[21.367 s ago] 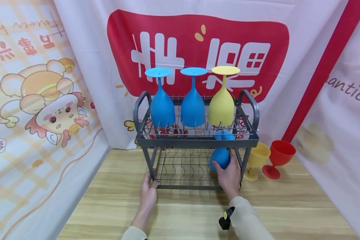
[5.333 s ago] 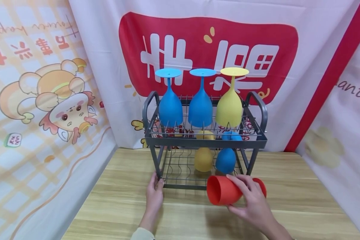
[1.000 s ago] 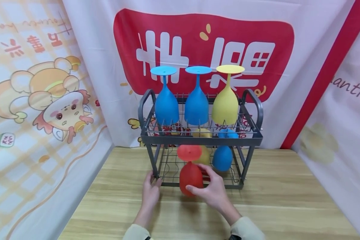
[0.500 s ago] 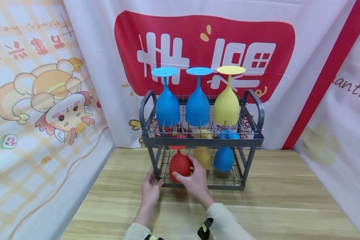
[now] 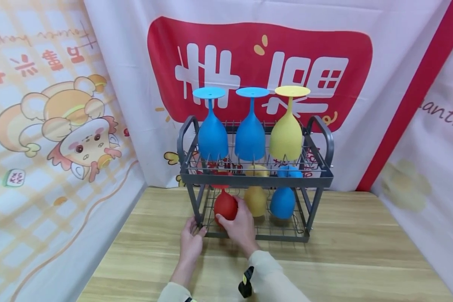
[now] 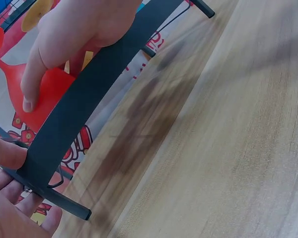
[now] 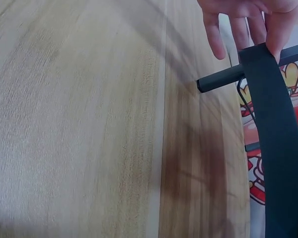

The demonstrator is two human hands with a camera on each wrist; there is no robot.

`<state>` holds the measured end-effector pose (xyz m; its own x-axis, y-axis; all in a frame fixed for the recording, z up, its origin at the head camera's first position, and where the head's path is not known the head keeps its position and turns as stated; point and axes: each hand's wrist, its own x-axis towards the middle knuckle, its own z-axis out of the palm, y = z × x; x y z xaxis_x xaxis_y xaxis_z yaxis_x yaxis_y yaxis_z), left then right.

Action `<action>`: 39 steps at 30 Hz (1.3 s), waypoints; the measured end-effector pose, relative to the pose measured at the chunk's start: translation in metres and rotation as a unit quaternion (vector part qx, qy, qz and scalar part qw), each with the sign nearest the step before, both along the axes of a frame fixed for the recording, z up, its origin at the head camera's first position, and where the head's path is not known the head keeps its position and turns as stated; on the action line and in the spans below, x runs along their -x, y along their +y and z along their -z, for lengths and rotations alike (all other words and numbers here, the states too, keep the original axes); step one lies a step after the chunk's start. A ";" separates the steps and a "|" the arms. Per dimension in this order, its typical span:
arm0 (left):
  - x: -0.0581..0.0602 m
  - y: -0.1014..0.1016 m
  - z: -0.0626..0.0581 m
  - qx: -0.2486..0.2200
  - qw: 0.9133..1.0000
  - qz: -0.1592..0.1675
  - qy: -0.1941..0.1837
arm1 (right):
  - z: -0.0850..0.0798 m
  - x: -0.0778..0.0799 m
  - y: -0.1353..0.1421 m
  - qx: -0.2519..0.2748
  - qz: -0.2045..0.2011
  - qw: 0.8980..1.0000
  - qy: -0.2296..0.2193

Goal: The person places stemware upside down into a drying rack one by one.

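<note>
My right hand [image 5: 242, 224] grips the bowl of a red goblet [image 5: 225, 206], which is upside down at the left of the lower tier of a dark metal two-tier rack [image 5: 256, 180]. In the left wrist view, a thumb of that hand lies along the red goblet [image 6: 45, 96]. My left hand [image 5: 191, 245] holds the rack's front left lower corner, thumb on the bar [image 6: 82, 99] and fingers below it. Beside the red goblet, a yellow goblet [image 5: 255, 201] and a blue goblet [image 5: 282, 203] stand upside down. The red rim is partly hidden.
On the upper tier two blue goblets [image 5: 213, 140] [image 5: 250, 140] and a yellow goblet [image 5: 285, 140] stand upside down, feet up. The rack stands on a wooden table [image 5: 362, 251]. Printed cloth [image 5: 128, 84] hangs behind and at both sides.
The right hand has carried the red goblet from before the rack back and left into the lower tier. Long before, it held the blue goblet there; yellow and red goblets stood on the table.
</note>
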<state>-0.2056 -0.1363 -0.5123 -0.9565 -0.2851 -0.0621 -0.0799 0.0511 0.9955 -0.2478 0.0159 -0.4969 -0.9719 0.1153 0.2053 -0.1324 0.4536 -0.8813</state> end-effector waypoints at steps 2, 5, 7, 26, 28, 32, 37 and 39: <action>0.000 -0.001 0.000 0.000 1.000 0.000 -0.002 | 0.000 0.000 -0.001 -0.003 0.001 1.000 -0.002; 0.000 -0.001 0.001 0.001 1.000 -0.001 -0.003 | 0.002 0.001 -0.002 -0.015 0.008 1.000 -0.006; 0.001 -0.001 0.002 0.002 1.000 0.000 -0.002 | 0.003 0.003 -0.002 -0.022 0.013 1.000 -0.011; 0.000 0.005 0.007 0.008 1.000 0.004 0.009 | 0.005 0.012 0.003 -0.031 0.046 0.996 -0.075; 0.000 0.005 0.008 0.010 1.000 0.005 0.006 | 0.005 0.011 0.005 -0.036 0.051 0.995 -0.071; -0.001 0.006 0.009 0.014 1.000 0.006 -0.001 | 0.004 0.007 0.008 -0.030 0.062 0.995 -0.067; -0.003 0.006 0.010 0.020 1.000 0.010 0.000 | 0.005 -0.004 0.017 -0.011 0.043 0.998 -0.052; -0.004 0.006 0.011 0.021 1.000 0.012 -0.002 | 0.005 -0.012 0.023 -0.017 0.024 0.999 -0.036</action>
